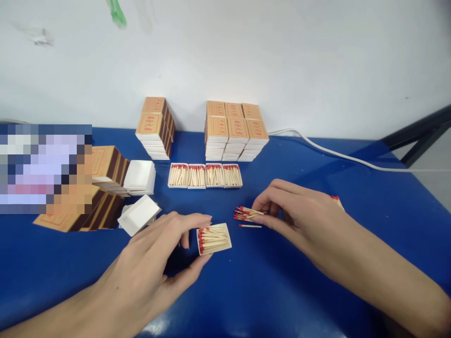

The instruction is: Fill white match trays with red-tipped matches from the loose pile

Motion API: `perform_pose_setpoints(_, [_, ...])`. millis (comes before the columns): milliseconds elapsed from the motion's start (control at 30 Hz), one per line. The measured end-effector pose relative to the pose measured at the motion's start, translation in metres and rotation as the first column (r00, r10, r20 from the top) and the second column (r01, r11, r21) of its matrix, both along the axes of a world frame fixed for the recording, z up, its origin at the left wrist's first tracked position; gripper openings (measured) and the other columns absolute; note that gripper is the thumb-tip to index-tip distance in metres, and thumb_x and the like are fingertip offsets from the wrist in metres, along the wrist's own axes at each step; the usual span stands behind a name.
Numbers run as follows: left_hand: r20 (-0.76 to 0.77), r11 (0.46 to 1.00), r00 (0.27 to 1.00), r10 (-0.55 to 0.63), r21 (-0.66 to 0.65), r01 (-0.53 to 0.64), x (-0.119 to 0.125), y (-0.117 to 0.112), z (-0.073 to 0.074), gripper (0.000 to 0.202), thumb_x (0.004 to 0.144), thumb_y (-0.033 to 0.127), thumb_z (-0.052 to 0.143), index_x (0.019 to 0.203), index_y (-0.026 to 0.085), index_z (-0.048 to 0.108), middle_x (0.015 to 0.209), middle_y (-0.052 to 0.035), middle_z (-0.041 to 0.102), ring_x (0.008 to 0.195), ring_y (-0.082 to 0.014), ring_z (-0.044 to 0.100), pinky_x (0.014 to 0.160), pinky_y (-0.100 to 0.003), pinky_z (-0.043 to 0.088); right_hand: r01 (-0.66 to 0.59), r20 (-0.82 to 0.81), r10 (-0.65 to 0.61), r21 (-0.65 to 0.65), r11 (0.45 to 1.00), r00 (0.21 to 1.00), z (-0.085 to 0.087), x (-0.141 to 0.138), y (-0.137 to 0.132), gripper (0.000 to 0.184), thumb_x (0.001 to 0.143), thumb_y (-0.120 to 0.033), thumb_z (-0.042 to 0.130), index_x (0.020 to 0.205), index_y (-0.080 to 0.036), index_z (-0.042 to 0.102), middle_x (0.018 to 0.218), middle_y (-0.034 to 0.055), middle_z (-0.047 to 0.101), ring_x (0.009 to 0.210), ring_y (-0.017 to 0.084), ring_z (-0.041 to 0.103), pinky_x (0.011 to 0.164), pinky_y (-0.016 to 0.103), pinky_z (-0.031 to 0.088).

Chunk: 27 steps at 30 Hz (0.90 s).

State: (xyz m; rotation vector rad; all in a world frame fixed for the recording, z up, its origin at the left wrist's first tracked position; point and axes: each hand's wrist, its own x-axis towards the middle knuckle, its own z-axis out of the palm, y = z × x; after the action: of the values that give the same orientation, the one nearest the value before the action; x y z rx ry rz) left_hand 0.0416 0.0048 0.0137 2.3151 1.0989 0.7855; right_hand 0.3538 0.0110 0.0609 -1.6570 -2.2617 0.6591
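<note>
My left hand (165,253) grips a small white matchbox tray (229,238) between thumb and fingers. Red-tipped matches (213,238) lie in that tray, heads toward the left. To its right, my right hand (285,211) pinches a bunch of matches (246,213), their red heads pointing left. One loose match (250,226) rests on the blue table just below that bunch. Behind both hands stands a row of several trays filled with matches (205,175), heads toward the wall. More red match heads (336,201) show behind my right wrist, the rest of them hidden.
Stacked matchboxes (236,131) stand against the white wall, with another stack (155,129) to their left. Empty white trays (140,176) and brown matchbox sleeves (105,206) are at the left, near a blurred-out patch. A white cable (327,150) crosses the back right of the blue table (253,291).
</note>
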Motion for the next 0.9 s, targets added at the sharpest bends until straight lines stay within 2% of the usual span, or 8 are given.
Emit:
perform_pose_setpoints(167, [0.006,1.000,1.000,0.007,-0.011,-0.007,0.002,0.002,0.000,0.042,0.111,0.029,0.072,0.151,0.032,0.064,0.100,0.0031,0.073,0.084,-0.0145,0.075,0.084,-0.029,0.065,-0.025,-0.066,0.023,-0.033,0.999,0.998,0.010,-0.004,-0.002,0.027,0.121,-0.050,0.062,0.108,-0.031,0.076,0.108,-0.0013,0.076,0.082,0.015,0.067,0.072,0.031,0.050])
perform_pose_setpoints(333, [0.018,0.999,0.999,0.028,-0.017,-0.027,0.004,0.002,0.000,0.039,0.106,0.044,0.079,0.142,0.031,0.071,0.102,-0.0010,0.079,0.089,-0.0200,0.078,0.083,-0.034,0.070,-0.137,-0.156,0.123,-0.087,0.987,0.980,0.013,-0.019,-0.011,0.014,0.122,-0.038,0.061,0.117,-0.031,0.072,0.121,0.0009,0.075,0.102,0.017,0.073,0.086,0.030,0.058])
perform_pose_setpoints(400, [0.022,0.999,0.999,0.031,-0.021,-0.031,0.005,0.001,-0.001,0.040,0.105,0.047,0.080,0.141,0.031,0.072,0.104,-0.0017,0.080,0.092,-0.0210,0.079,0.085,-0.035,0.071,-0.182,-0.176,0.165,-0.088,0.979,0.971,0.010,-0.026,-0.015,0.013,0.122,-0.033,0.059,0.118,-0.030,0.072,0.123,0.0018,0.074,0.104,0.017,0.073,0.090,0.030,0.060])
perform_pose_setpoints(600, [0.025,0.999,1.000,0.000,-0.035,0.001,0.004,0.000,-0.002,0.042,0.107,0.044,0.079,0.146,0.033,0.069,0.108,-0.0009,0.080,0.092,-0.0210,0.080,0.085,-0.035,0.072,-0.246,-0.039,0.246,-0.009,0.969,0.968,0.000,-0.043,-0.023,0.024,0.115,-0.012,0.057,0.116,-0.026,0.077,0.116,0.0072,0.074,0.100,0.022,0.072,0.088,0.037,0.064])
perform_pose_setpoints(733, [0.023,0.998,0.999,-0.044,-0.046,0.045,0.002,-0.001,-0.002,0.046,0.112,0.036,0.073,0.156,0.035,0.061,0.111,0.0012,0.078,0.090,-0.0172,0.079,0.087,-0.031,0.071,-0.280,-0.071,0.279,0.002,0.960,0.958,-0.001,-0.046,-0.021,0.022,0.117,-0.016,0.058,0.118,-0.027,0.077,0.112,0.0062,0.074,0.105,0.023,0.072,0.088,0.036,0.063])
perform_pose_setpoints(900, [0.013,0.995,0.996,-0.087,-0.053,0.087,0.001,0.001,0.001,0.043,0.113,0.029,0.071,0.155,0.034,0.060,0.111,0.0023,0.077,0.092,-0.0151,0.077,0.085,-0.026,0.068,-0.191,-0.198,0.175,-0.063,0.980,0.965,0.006,-0.036,-0.015,0.010,0.118,-0.035,0.070,0.125,-0.030,0.074,0.122,0.0024,0.072,0.099,0.017,0.071,0.084,0.030,0.060])
